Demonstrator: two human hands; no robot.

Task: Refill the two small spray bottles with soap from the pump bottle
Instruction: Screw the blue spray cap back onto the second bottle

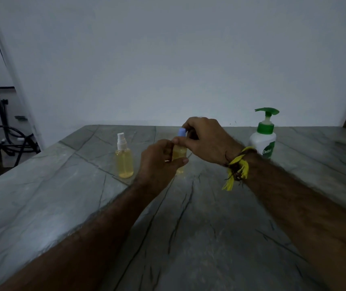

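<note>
Left hand [159, 162] grips blue-cap bottle [179, 153] body, mostly hidden; right hand [205, 139] pinches its cap.

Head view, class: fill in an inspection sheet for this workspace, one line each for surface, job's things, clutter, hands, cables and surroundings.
Surface: grey veined stone table, dimly lit.
Job's things: white-cap bottle upright, yellow liquid inside; blue-cap bottle upright, yellow liquid inside; pump bottle upright at right.
Clutter: nothing seen.
Hands: left hand holds the blue-cap bottle's body; right hand has its fingers at the blue cap; yellow wristband on right wrist.
Cables: black hose on the floor at left.
Surroundings: plain wall; dark stand at left.
</note>
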